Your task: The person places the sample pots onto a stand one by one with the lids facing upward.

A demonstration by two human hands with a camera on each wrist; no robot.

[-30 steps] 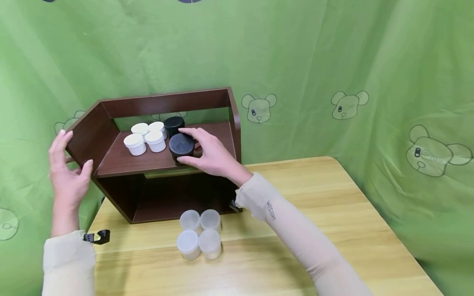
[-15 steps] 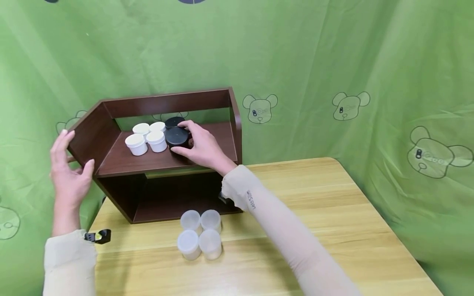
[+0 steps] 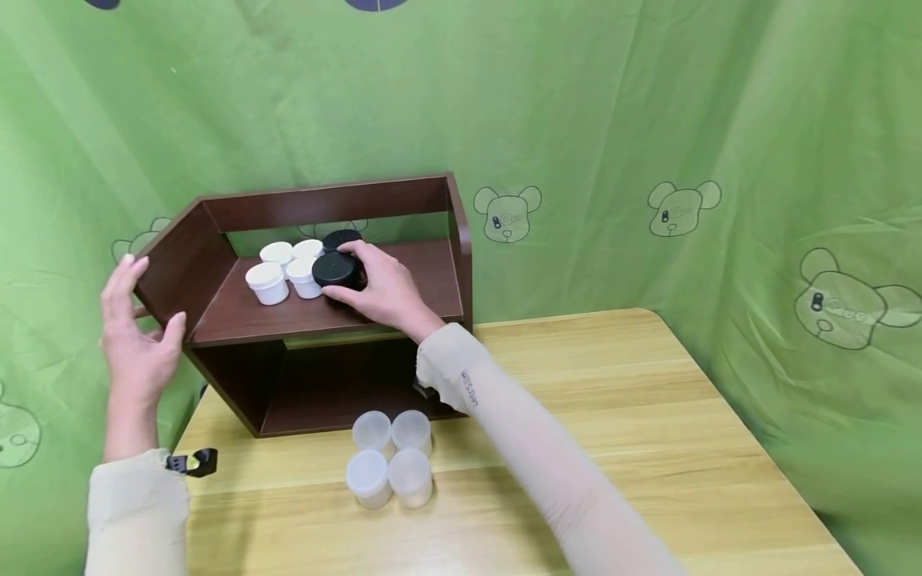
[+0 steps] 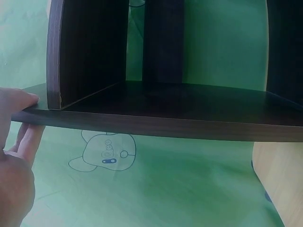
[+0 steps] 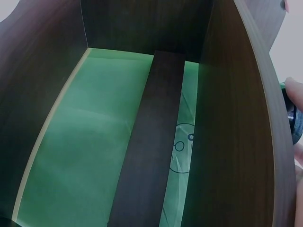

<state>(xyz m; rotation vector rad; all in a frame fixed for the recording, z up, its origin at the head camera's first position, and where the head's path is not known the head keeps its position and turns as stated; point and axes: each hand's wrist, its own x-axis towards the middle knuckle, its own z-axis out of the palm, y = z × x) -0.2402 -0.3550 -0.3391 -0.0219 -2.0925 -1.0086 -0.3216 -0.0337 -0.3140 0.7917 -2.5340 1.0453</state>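
A dark brown two-tier shelf stands on the table. My left hand grips its left side panel, with the thumb on one face and fingers on the other in the left wrist view. On the upper board my right hand holds a black-lidded jar between thumb and fingers, right beside the white jars. Only a sliver of this black jar shows at the right wrist view's edge. Behind it is a second black-lidded jar, partly covered by the hand. Several small white lidded jars are grouped to the left.
Several translucent lidded cups stand in a tight cluster on the wooden table, in front of the shelf. The shelf's lower compartment is open at the front. A green cloth printed with bear heads hangs behind and at both sides.
My right hand has moved left with the black-lidded jar, bringing it up beside the white jars. The left hand keeps its hold on the shelf.
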